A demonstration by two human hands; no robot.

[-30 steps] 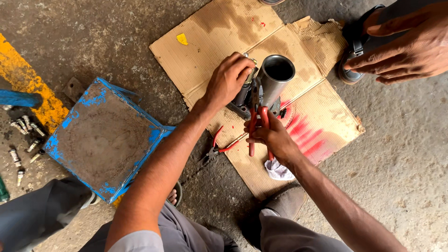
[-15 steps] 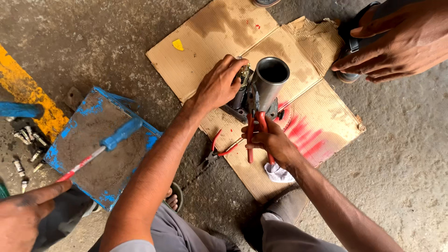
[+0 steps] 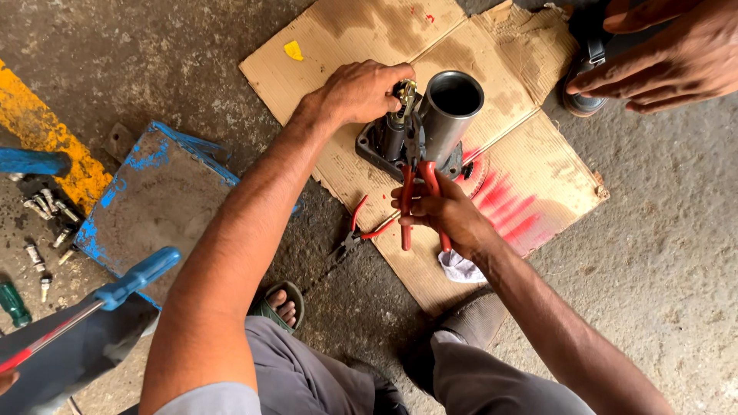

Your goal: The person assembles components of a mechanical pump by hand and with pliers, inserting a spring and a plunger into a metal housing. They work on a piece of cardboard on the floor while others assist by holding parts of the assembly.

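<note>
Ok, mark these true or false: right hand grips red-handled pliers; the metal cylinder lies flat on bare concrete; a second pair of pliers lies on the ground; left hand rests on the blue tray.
1. The right hand grips red-handled pliers: true.
2. The metal cylinder lies flat on bare concrete: false, it stands upright on the cardboard.
3. A second pair of pliers lies on the ground: true.
4. The left hand rests on the blue tray: false, it is on the assembly beside the cylinder.
</note>
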